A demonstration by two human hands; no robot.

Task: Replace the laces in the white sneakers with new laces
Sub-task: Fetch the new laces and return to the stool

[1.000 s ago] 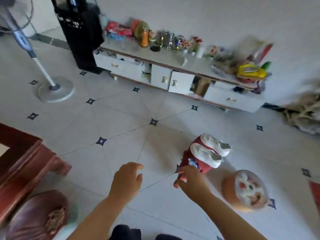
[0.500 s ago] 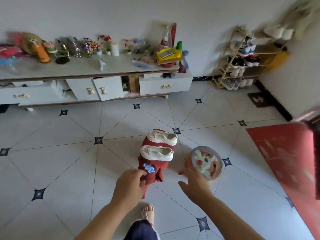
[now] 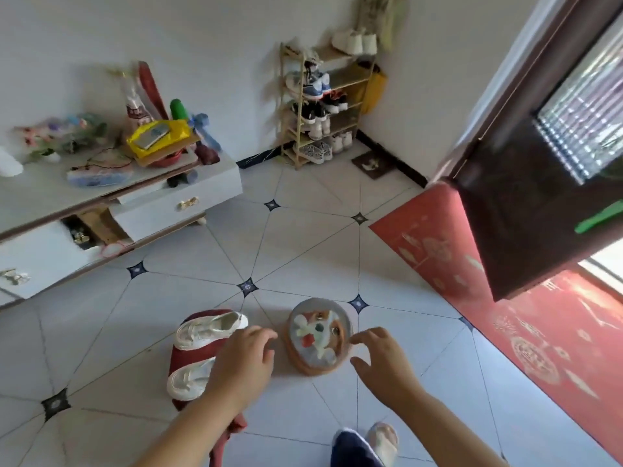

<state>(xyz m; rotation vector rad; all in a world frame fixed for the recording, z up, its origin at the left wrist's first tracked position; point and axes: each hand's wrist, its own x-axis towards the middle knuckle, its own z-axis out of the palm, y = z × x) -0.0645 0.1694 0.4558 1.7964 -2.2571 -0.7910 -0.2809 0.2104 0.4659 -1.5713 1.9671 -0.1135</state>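
2 white sneakers (image 3: 210, 330) of soft canvas lie side by side on a dark red cloth (image 3: 183, 357) on glossy floor tiles. Their long axes run left to right, rounded ends leftward. Any laces are too small to make out. The left hand (image 3: 244, 362) hides the nearer sneaker (image 3: 187, 380)'s right end, fingers loose, grasping nothing. Right of it stands a round padded stool (image 3: 318, 337) with a cartoon face. The right hand (image 3: 384, 362) hovers beside it, fingers spread, empty.
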